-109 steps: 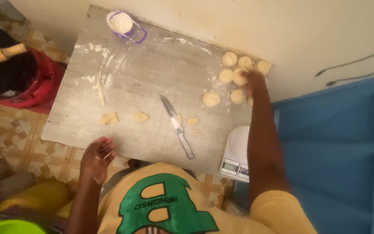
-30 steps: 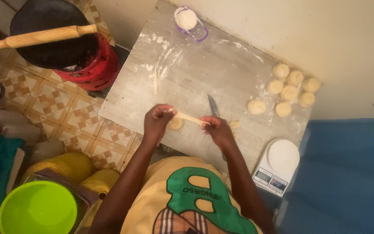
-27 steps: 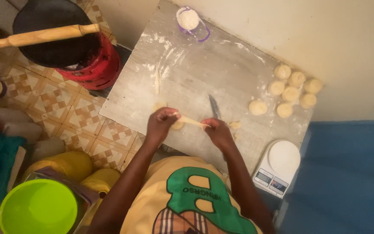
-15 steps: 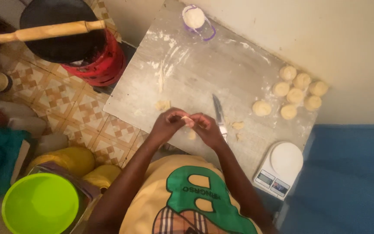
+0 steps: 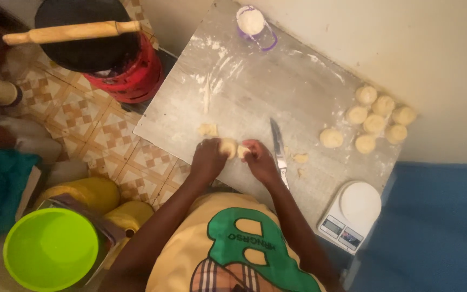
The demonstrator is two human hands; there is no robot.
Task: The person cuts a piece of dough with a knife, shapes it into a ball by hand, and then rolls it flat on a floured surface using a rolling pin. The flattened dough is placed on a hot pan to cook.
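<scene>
A: Where is the dough right now?

B: Between the two hands, at the near edge of the floured counter. The left hand has its fingers curled round a pale dough piece, and the right hand pinches the other end of it, so both are closed on the same lump. It sits low over the board, and I cannot tell whether it touches.

A: What else is close by?

B: A knife lies just beside the right hand, blade pointing away from the person. A small scrap of dough lies to the left, and crumbs to the right of the knife. Seven rolled dough balls are grouped at the far right, near the wall. A white kitchen scale sits at the near right corner (half over the edge, by the look of it).

A: What could go wrong?

B: In my judgement, the knife is the worry: the right wrist could brush the blade or knock it off the near edge. An elbow might also nudge the scale off. The rolling pin, balanced on the black pan over the red stove, looks apt to roll.
</scene>
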